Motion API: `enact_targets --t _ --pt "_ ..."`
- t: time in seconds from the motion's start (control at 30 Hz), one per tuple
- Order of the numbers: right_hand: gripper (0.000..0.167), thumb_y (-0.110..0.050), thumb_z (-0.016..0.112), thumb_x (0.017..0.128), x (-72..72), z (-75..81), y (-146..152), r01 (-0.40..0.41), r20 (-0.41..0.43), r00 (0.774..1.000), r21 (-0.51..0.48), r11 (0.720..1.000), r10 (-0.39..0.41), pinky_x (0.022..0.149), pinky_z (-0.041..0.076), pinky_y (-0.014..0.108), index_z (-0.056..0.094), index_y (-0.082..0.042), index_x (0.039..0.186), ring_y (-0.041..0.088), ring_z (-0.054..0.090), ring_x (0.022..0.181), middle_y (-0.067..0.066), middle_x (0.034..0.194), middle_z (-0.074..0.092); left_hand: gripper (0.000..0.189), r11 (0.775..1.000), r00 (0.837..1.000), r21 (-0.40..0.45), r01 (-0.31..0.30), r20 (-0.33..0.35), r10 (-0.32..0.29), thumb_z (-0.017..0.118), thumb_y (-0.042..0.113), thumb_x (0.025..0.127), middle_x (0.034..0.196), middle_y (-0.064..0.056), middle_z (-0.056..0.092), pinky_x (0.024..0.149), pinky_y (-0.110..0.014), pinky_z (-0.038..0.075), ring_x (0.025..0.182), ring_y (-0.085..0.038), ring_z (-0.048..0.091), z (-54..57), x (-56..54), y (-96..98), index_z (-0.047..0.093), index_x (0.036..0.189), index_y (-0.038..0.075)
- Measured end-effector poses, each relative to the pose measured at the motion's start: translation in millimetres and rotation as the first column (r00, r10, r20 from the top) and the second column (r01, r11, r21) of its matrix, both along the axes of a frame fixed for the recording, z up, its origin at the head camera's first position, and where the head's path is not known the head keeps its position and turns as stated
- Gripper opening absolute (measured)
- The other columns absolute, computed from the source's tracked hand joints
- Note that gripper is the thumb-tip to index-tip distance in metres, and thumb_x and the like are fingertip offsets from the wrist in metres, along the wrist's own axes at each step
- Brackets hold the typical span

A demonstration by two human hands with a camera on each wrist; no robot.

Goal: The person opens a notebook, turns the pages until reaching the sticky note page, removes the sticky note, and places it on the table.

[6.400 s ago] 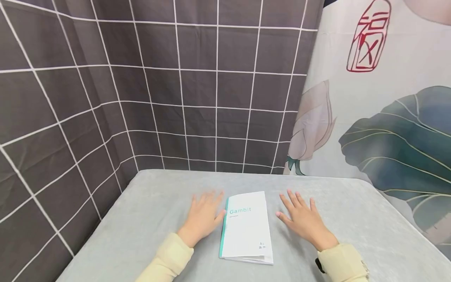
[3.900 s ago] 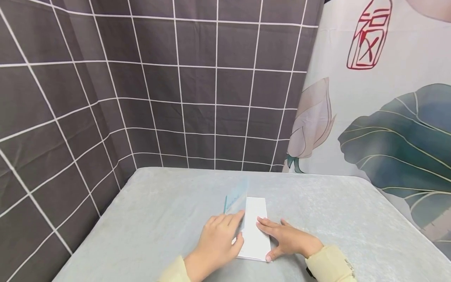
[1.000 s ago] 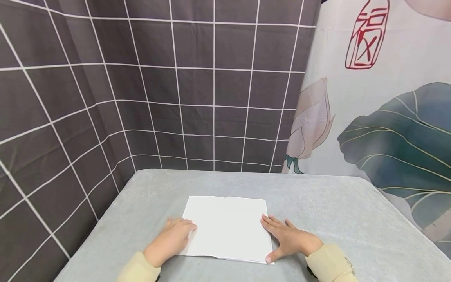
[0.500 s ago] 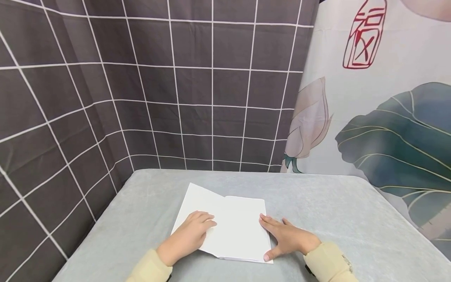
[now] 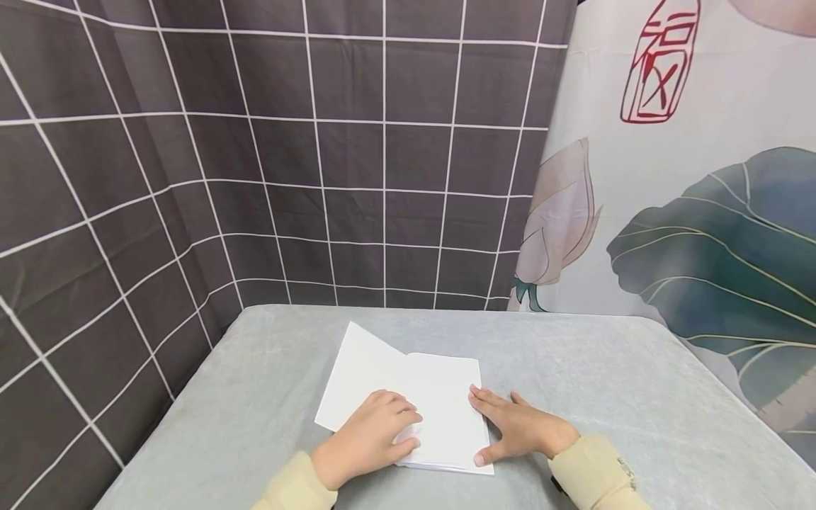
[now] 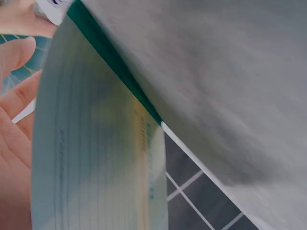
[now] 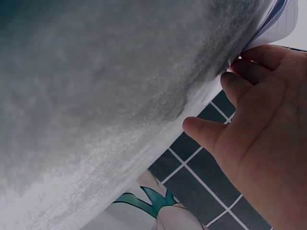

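Observation:
A white paper notebook (image 5: 446,397) lies spread on the grey table, its pages blank in the head view. Its left leaf (image 5: 358,368) stands tilted up from the table. My left hand (image 5: 372,435) rests over the pages near the middle fold, fingers loosely bent and thumb apart. In the left wrist view, the raised leaf's pale green outer side (image 6: 100,143), with faint lines and a teal spine strip (image 6: 110,57), hides part of that hand. My right hand (image 5: 525,428) touches the notebook's right edge, fingertips on the page and thumb at the lower corner.
The grey cloth-covered table (image 5: 605,382) spreads around the notebook. A dark curtain (image 5: 357,156) with a white grid hangs behind and at the left. At the right hangs a pale curtain (image 5: 612,184) with lotus prints.
The notebook has been opened from its closed state. Over the last second my left hand has slid right from the left edge toward the fold, and the left leaf has risen. My right hand stays put.

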State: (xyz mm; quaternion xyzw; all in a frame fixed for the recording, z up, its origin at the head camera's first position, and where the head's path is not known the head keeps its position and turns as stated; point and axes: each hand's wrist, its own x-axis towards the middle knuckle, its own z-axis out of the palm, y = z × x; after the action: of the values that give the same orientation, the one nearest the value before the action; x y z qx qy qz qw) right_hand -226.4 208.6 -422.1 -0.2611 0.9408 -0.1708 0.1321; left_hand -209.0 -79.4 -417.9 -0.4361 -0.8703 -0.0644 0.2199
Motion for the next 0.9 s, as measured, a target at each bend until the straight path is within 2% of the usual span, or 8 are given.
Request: enact_targets --t 0.07,0.23,0.4,0.9 --pt "0.105 -0.058 0.075 0.068 -0.1 -0.4 0 0.003 -0.005 1.0 0.008 1.0 -0.003 0.108 0.015 0.069 0.034 0.0 0.146 0.037 0.029 0.142 0.015 0.156 0.029 0.027 1.0 1.0 -0.03 0.001 0.005 -0.001 0.069 0.038 0.084 0.103 0.008 0.069 0.094 -0.034 0.044 0.102 -0.012 0.06 1.1 2.3 6.5 0.07 0.104 0.019" --pt "0.104 -0.059 0.074 0.069 -0.4 0.0 0 0.004 -0.008 1.0 0.023 1.0 -0.004 0.108 0.015 0.069 0.035 -0.001 0.146 0.036 0.029 0.142 0.015 0.156 0.029 0.034 0.995 0.998 -0.103 -0.012 0.067 0.019 0.066 0.046 0.085 0.106 0.011 0.068 0.095 -0.035 0.044 0.104 -0.009 0.059 4.6 7.6 23.3 0.069 0.11 0.022" --pt "0.104 -0.059 0.073 0.069 -0.2 0.5 -1 0.006 -0.002 1.0 0.028 1.0 -0.006 0.108 0.015 0.069 0.035 -0.001 0.146 0.036 0.029 0.143 0.014 0.156 0.029 0.039 0.988 0.998 -0.155 -0.011 0.056 0.02 0.068 0.051 0.082 0.105 0.013 0.068 0.092 -0.033 0.044 0.102 -0.007 0.058 1.3 8.9 34.5 0.068 0.111 0.025" --pt "0.104 -0.057 0.074 0.07 1.5 1.3 -2 -0.004 -0.004 1.0 0.022 1.0 0.004 0.108 0.015 0.069 0.034 0.001 0.146 0.038 0.029 0.142 0.016 0.156 0.029 0.045 0.984 0.998 -0.179 -0.01 0.06 0.021 0.075 0.051 0.072 0.103 0.015 0.068 0.089 -0.031 0.044 0.099 -0.005 0.057 -4.8 2.8 40.8 0.067 0.11 0.027"
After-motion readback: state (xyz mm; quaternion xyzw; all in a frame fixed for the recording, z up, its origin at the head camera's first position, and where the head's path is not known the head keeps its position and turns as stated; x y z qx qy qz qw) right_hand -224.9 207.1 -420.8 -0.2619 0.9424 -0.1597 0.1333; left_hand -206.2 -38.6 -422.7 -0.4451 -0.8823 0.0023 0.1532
